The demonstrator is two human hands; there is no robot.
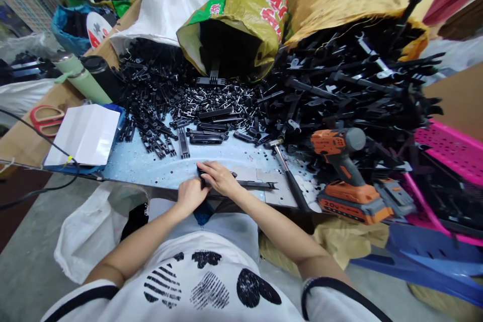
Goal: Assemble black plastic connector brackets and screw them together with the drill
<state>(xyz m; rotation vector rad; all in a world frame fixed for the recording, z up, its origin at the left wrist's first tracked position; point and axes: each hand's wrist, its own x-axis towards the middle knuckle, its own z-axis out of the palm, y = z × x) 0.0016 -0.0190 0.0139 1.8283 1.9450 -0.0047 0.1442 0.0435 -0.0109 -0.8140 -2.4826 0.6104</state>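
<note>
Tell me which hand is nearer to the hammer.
Right. The right hand is to the left of the hammer in the view; the left hand is farther left, beyond the right hand from the hammer.

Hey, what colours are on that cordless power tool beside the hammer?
The cordless power tool is orange and dark grey, seen in the head view.
</note>
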